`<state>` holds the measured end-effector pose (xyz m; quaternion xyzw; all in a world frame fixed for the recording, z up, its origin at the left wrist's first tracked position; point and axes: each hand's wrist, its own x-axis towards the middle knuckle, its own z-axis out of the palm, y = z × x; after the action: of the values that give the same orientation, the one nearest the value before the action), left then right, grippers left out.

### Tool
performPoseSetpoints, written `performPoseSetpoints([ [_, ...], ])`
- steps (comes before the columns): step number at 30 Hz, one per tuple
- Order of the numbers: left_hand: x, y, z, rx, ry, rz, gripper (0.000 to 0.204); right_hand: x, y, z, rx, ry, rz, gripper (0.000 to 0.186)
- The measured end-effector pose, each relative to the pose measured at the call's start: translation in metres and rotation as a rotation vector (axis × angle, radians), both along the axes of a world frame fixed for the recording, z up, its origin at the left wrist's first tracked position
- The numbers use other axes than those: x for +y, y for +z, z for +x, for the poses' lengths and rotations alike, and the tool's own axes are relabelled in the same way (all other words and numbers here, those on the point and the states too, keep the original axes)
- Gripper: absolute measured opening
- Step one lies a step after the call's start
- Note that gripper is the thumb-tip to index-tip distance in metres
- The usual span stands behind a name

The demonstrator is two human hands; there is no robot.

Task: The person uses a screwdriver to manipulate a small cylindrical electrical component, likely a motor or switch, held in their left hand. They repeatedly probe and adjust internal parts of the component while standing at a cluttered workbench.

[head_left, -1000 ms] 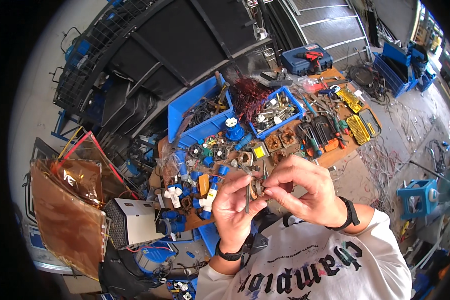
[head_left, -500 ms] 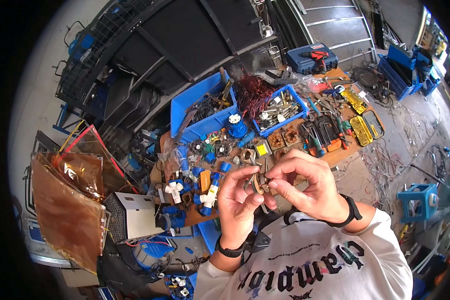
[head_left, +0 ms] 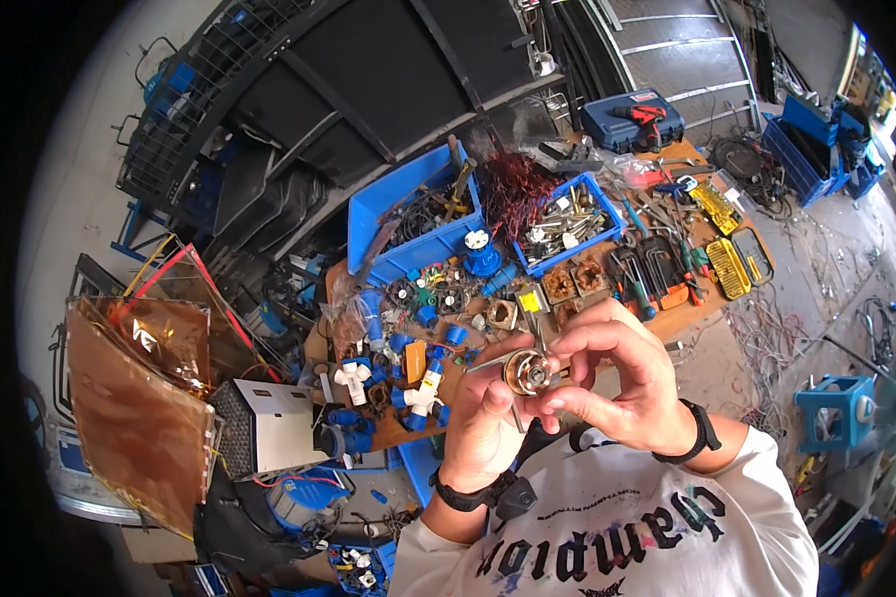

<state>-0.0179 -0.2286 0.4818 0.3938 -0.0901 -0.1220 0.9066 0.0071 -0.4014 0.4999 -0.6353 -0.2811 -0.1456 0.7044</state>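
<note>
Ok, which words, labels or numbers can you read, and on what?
White shirt: large dark lettering and a smaller line; I don't copy wording.
Blue cylinder with white top: marks, too small to read.
Yellow square: any print too small.
Round metal part: no legible text.

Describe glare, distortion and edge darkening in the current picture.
Head view: glare spots on the amber film; head view: highlights on the round metal part at the fingers; head view: mesh rack bows near the rim; head view: corners go black.
</note>
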Motion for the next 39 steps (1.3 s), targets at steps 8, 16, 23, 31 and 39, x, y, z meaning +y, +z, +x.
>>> performPoseSetpoints([
  [8,0.001,-0.003,0.005,0.026,-0.047,-0.178,0.047,-0.002,-0.003,0.003,-0.1,-0.183,-0.066,0.025],
  [16,0.003,-0.004,0.003,-0.05,-0.017,-0.133,0.044,0.001,-0.003,0.004,-0.122,-0.138,-0.088,0.02],
  [23,0.001,-0.001,-0.001,-0.175,0.132,0.061,0.04,0.004,0.0,0.001,-0.137,-0.159,-0.154,0.021],
  [31,-0.001,-0.001,-0.004,-0.297,0.199,0.188,0.036,0.003,-0.002,-0.001,-0.106,-0.129,-0.149,0.021],
  [39,-0.006,-0.001,-0.005,-0.329,0.278,0.262,0.035,0.004,-0.007,-0.004,-0.157,-0.203,-0.144,0.018],
])
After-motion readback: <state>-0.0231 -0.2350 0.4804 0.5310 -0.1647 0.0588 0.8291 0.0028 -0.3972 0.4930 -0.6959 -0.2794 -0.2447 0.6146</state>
